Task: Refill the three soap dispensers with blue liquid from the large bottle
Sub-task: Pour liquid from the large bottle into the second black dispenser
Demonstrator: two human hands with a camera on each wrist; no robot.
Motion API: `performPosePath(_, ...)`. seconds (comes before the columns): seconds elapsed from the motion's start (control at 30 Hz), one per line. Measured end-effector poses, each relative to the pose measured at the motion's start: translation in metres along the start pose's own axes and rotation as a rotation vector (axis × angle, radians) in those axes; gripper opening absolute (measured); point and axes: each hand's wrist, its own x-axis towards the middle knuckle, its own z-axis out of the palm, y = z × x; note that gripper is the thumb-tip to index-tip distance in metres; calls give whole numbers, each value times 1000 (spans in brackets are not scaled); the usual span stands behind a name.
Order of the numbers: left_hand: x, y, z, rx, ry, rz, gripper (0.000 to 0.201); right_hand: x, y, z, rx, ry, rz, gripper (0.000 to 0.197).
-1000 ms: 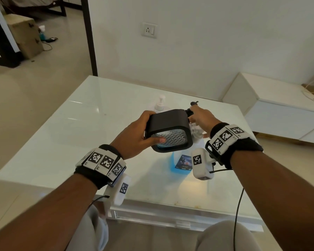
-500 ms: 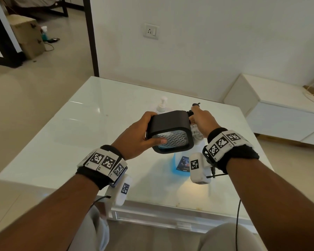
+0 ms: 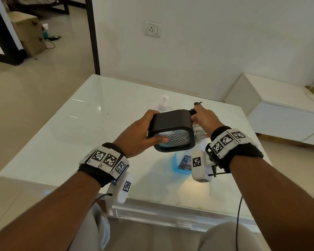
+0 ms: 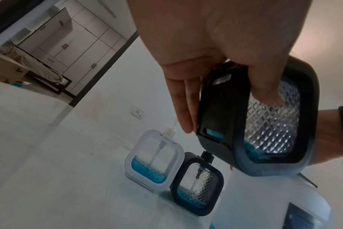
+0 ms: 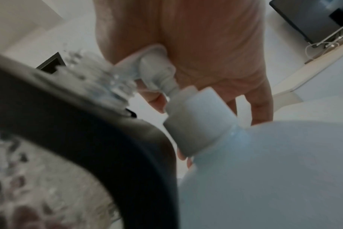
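Black dispenser (image 3: 171, 130) unmoved – hands' (image 3: 138, 136) grip unchanged

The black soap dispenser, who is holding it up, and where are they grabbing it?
The left hand grips the black soap dispenser by its body, thumb on the patterned clear face. The right hand holds its black pump top.

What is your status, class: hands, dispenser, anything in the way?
Left hand grips black dispenser, lifted and tilted. Right hand at its pump; grip unclear. Large bottle directly below.
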Motion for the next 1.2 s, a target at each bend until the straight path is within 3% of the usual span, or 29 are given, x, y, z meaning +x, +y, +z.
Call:
performPosePath(0.17,-1,2,1,-27,0,5,67,0,0,2,4,26,-30,45)
performPosePath(0.37,-1,2,1,-33,-2,15,66,-5,-2,-7,39,-50,51,36)
performPosePath(0.57,0,2,3,-71,16,0,61,-10,2,-12,300,-105,108,18)
performPosePath(0.6,0,2,3,-77,18,-1,60,-12,4,-13,348,-122,110,20)
performPosePath(0.7,-1,2,4,-85,21,-3,62,-15,9,-20,441,-123,105,52)
performPosePath(0.77,-1,2,4,-93,21,-7,65,-17,12,-23,456,-123,101,47)
performPosePath(0.87,0,1,5,-84,17,-8,67,-22,13,-22,317,-123,71,41)
performPosePath(1.07,0,3,5,-74,28,-2,69,-19,7,-11,-9,31,-59,37)
performPosePath(1.2,-1,2,7,-59,43,-7,70,-11,7,-7,-125,67,-51,37)
